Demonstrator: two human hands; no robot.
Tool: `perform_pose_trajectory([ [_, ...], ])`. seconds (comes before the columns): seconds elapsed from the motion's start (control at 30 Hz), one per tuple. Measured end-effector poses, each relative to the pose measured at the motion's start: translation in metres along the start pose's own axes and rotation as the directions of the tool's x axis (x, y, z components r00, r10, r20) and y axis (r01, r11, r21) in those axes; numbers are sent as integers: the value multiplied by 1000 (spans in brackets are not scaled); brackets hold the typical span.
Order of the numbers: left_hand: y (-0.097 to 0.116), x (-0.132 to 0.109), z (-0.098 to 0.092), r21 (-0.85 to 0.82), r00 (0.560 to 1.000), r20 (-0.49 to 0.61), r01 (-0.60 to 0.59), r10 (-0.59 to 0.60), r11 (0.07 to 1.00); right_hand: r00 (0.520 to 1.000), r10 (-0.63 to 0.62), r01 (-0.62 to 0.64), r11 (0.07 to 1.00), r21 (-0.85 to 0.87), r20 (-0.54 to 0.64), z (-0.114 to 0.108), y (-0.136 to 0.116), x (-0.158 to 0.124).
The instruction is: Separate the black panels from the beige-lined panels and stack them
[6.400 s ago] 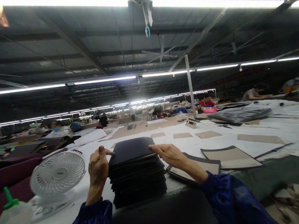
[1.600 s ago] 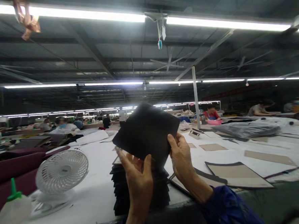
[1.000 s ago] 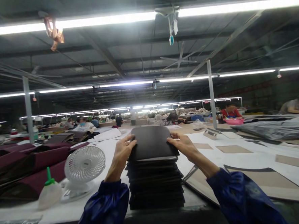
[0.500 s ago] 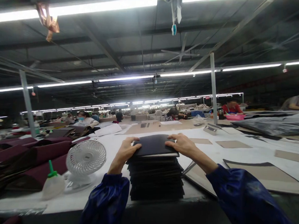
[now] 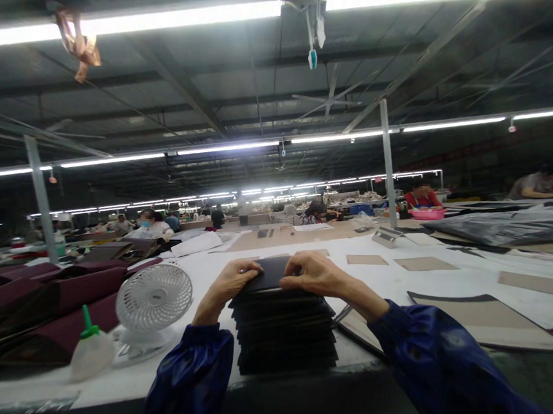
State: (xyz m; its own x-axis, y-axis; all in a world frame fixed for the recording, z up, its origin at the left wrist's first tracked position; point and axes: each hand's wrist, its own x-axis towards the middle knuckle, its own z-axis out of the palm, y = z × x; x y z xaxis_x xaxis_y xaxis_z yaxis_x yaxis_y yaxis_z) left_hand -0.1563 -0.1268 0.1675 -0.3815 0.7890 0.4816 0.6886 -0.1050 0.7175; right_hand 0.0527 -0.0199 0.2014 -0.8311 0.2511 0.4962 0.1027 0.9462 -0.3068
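Observation:
A tall stack of dark, thin panels (image 5: 282,341) stands at the front edge of the white-covered table. On top lies a dark flat panel (image 5: 270,274), its right part hidden behind my right hand. My left hand (image 5: 228,286) is closed at the panel's left edge, thumb and forefinger pinched together. Curled over the panel's right portion is my right hand (image 5: 321,276), thumb and fingers drawn together on it. Whether a fold or edge lies between the right fingers is hard to see.
Left of the stack stand a white fan (image 5: 154,299) and a squeeze bottle with green tip (image 5: 90,350). Maroon pieces (image 5: 84,289) lie farther left. A beige panel with dark border (image 5: 480,319) rests at right. Several people work in the background.
My right hand has moved left across the top panel, and its fingers have curled in. My left hand has closed to a pinch at the left edge. The view has shifted slightly.

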Motion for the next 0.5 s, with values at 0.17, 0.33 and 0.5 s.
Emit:
perform_pose_trajectory([
  [0.17,0,0,1,-8,999,-41,-6,6,1000,991,-72,91,982,165,-114,-23,21,-25],
  [0.33,-6,-2,6,-32,960,-274,-69,57,997,962,157,-94,959,268,-223,-32,65,-79],
  [0.5,0,-24,10,-61,860,-504,-122,75,991,945,325,-320,942,-102,36,-3,109,-138],
])
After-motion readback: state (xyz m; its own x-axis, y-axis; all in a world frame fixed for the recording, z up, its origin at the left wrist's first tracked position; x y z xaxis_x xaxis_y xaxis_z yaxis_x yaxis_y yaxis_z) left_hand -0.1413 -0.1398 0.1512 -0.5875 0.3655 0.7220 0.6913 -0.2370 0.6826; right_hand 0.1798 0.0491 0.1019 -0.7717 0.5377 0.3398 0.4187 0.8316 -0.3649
